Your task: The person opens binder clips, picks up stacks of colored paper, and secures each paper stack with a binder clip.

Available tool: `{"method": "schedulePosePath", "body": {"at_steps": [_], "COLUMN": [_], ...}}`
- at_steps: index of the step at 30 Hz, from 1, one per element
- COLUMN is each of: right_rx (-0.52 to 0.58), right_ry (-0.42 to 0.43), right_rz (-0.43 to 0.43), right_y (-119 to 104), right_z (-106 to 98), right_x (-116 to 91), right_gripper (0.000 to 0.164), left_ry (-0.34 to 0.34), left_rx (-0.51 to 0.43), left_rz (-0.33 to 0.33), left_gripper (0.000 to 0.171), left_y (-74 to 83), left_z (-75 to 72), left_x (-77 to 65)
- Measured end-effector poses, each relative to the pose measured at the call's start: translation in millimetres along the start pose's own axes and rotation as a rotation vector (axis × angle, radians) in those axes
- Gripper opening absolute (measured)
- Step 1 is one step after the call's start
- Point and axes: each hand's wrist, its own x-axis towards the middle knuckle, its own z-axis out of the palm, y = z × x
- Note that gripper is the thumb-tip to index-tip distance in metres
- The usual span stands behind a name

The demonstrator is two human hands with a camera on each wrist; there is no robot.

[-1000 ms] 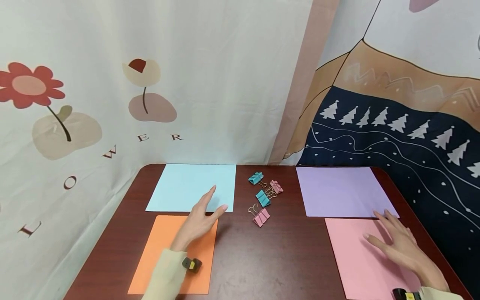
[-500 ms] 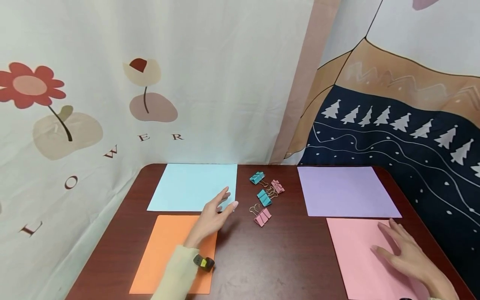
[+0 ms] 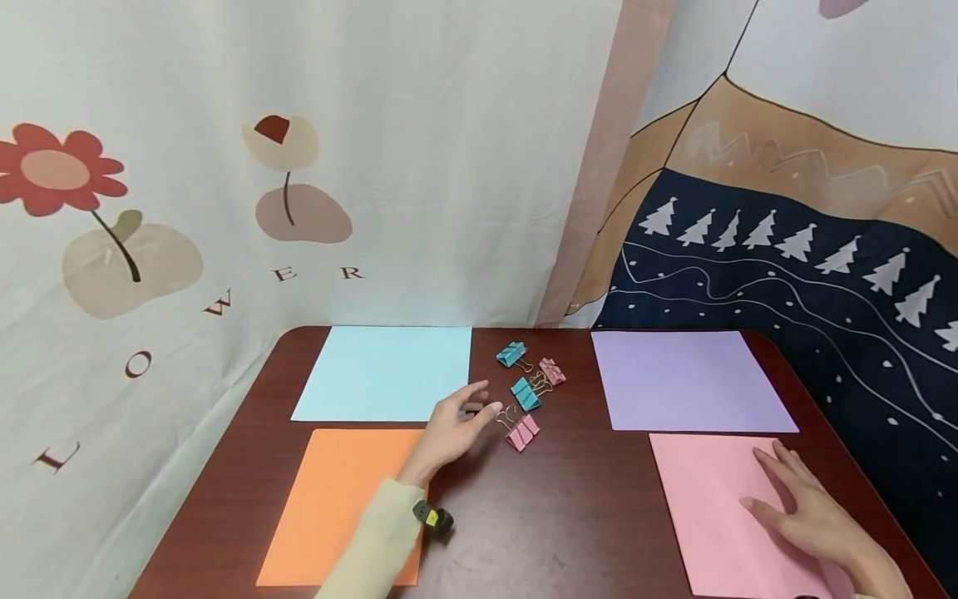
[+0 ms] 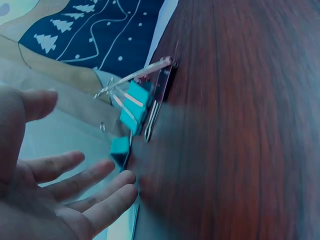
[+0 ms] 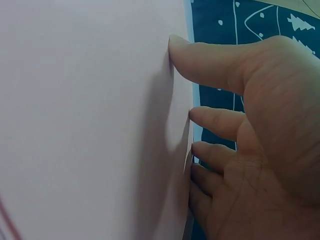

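Observation:
Several binder clips lie in the middle of the dark wooden table [image 3: 569, 516]: a pink clip [image 3: 522, 432] nearest me, a teal clip [image 3: 525, 394] behind it, another pink clip [image 3: 552, 372] and a teal clip [image 3: 511, 354] farther back. My left hand [image 3: 455, 424] hovers open just left of the near pink clip, fingers spread, holding nothing. The left wrist view shows the fingers [image 4: 85, 185] near the teal clip [image 4: 135, 107]. My right hand [image 3: 812, 507] rests flat on the pink paper sheet [image 3: 711, 516], with its fingertips [image 5: 200, 150] at the sheet's edge.
A light blue sheet [image 3: 385, 373] and an orange sheet [image 3: 337, 499] lie on the left, a purple sheet [image 3: 688, 378] at the back right. Patterned cloth hangs behind the table and along its right side.
My left hand has moved right, off the blue sheet, toward the clips. My right hand has slid back toward me, from the purple sheet's edge onto the pink sheet.

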Motion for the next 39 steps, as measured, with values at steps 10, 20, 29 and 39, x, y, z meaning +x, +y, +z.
{"method": "schedulePosePath", "body": {"at_steps": [10, 20, 29, 39], "right_rx": [0.022, 0.072, 0.06, -0.041], "right_ry": [-0.019, -0.035, -0.046, -0.026], "right_rz": [0.016, 0.028, 0.047, 0.048], "right_y": [-1, 0, 1, -1], "right_z": [-1, -2, -2, -5], "right_x": [1, 2, 3, 7], "right_gripper": [0.087, 0.089, 0.09, 0.092], "left_ry": [-0.006, 0.027, 0.065, 0.055], "left_rx": [0.065, 0.237, 0.239, 0.12], "left_rz": [0.056, 0.071, 0.029, -0.029], "left_gripper": [0.041, 0.01, 0.019, 0.013], "left_y": [7.7, 17.0, 21.1, 24.9], "left_z": [17.6, 31.3, 34.5, 34.2], "left_x": [9.7, 12.1, 10.9, 3.4]}}
